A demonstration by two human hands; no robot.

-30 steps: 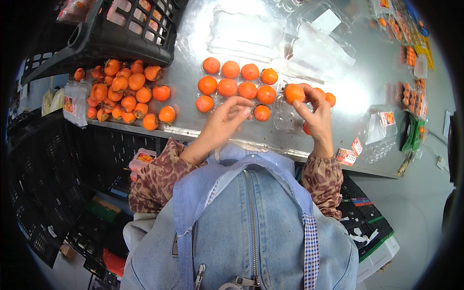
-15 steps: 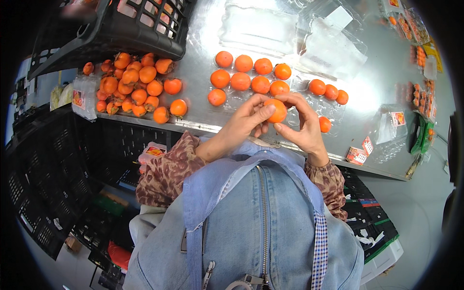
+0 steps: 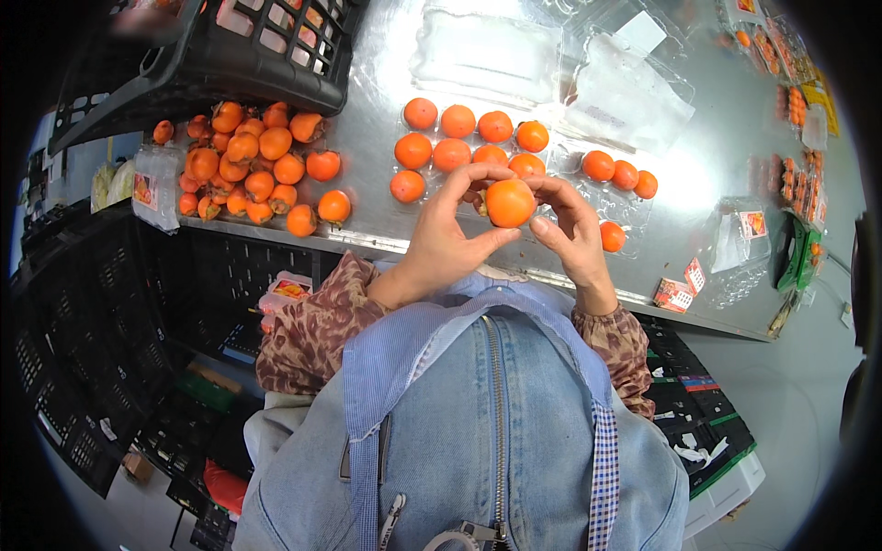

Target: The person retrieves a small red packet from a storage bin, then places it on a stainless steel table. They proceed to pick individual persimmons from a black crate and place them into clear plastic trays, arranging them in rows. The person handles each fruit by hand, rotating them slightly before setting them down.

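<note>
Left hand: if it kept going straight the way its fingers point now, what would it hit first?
The left hand points up and away over the table, already gripping the held fruit together with the right hand. Straight on, it would probably meet the clear tray of fruit just beyond, though depth is unclear.

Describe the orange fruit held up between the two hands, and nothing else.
The fruit is round, smooth and bright orange, with a slight shine, like a persimmon or tomato. It is whole, with no visible bruise. It is lifted off the metal table, held between the fingertips of the left hand and the right hand. The left thumb sits beneath it. Its stem end cannot be seen.
</note>
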